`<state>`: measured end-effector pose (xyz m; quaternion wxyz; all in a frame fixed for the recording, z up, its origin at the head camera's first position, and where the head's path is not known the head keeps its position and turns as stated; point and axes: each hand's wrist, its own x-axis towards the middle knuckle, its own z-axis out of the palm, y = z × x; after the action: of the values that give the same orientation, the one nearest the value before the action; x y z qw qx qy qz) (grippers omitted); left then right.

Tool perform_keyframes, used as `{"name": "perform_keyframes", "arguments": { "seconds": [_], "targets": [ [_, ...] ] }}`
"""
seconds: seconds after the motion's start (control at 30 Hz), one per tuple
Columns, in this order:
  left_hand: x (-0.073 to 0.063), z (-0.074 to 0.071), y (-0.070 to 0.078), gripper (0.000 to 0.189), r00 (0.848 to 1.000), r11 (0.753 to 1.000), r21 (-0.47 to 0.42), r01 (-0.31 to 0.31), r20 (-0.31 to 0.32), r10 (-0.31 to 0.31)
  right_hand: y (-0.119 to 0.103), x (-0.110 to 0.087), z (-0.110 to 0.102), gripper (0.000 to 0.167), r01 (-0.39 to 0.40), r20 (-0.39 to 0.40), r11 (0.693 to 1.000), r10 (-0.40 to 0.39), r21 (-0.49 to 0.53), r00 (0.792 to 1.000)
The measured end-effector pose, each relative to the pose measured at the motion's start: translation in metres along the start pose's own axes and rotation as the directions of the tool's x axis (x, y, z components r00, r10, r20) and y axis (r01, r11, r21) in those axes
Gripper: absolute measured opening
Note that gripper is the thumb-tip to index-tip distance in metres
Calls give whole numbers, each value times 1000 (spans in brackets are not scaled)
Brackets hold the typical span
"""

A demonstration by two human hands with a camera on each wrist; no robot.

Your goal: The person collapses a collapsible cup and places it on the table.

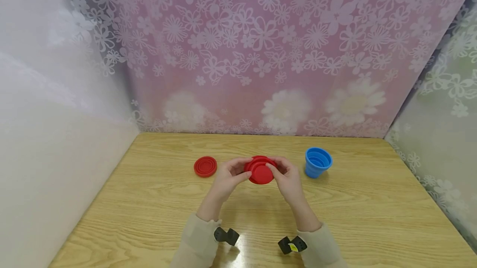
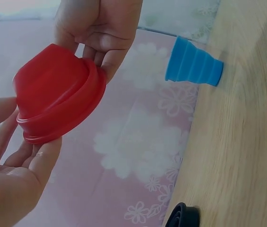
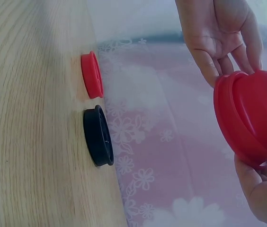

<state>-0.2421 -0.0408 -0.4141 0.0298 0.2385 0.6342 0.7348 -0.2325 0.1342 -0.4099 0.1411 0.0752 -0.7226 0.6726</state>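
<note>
The left hand (image 1: 226,179) and right hand (image 1: 290,181), thumbs and fingers curled, pinch a partly folded red cup (image 1: 262,173) above the table (image 1: 372,210), its mouth hidden; around stand a flattened red cup (image 1: 205,166), a black cup (image 3: 95,137), cut off in the left wrist view, and an upright blue cup (image 1: 316,166)

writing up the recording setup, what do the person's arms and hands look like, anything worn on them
The left hand and right hand are bare, without gloves. The left sleeve and right sleeve are plain light beige. A small, blocky black device sits by the left cuff; a similar black unit, with a yellow mark, by the right. No cables show.
</note>
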Motion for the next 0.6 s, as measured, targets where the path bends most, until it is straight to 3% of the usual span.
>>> {"name": "perform_keyframes", "arguments": {
  "seconds": [0.17,0.37,0.6],
  "targets": [
    [0,4,2,33,999,999,49,-11,-34,13,0,0,0,22,-16,-10,1000,16,3,1000],
    [-2,13,17,29,995,994,104,-33,-89,42,-1,-1,2,21,-5,-13,1000,5,-1,1000],
    [-3,17,25,26,974,991,135,12,-225,19,-4,-3,-1,28,-14,116,990,-2,138,993]
  ]
}}
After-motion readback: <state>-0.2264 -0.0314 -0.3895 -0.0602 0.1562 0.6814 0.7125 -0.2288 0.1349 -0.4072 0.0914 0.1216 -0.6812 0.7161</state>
